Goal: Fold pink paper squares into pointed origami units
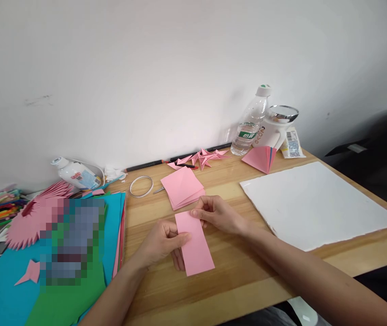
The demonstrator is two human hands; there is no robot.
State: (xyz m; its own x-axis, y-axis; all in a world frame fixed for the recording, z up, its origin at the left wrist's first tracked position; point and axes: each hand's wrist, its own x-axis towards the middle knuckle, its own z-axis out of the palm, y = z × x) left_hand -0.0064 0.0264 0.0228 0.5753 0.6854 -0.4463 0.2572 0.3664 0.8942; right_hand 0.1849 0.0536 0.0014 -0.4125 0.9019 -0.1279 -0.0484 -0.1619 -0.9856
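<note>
A narrow pink paper rectangle [198, 251], apparently a folded sheet, is held between my two hands over the wooden table. My left hand [164, 244] grips its left long edge, thumb on top and fingers behind. At the upper right corner, my right hand [217, 213] pinches the paper between thumb and fingers. Just beyond lies a stack of square pink paper sheets [183, 185]. Scissors [158, 190] poke out from under the stack, mostly hidden. Behind it are several folded pink paper points [207, 157].
A white board [318, 208] lies at right. Behind it stand a water bottle [249, 122], a white mug [274, 129] and a pink paper fan [260, 158]. A tape roll [141, 186] lies left of the stack. Coloured sheets [74, 303] and a white bottle [78, 174] occupy the left.
</note>
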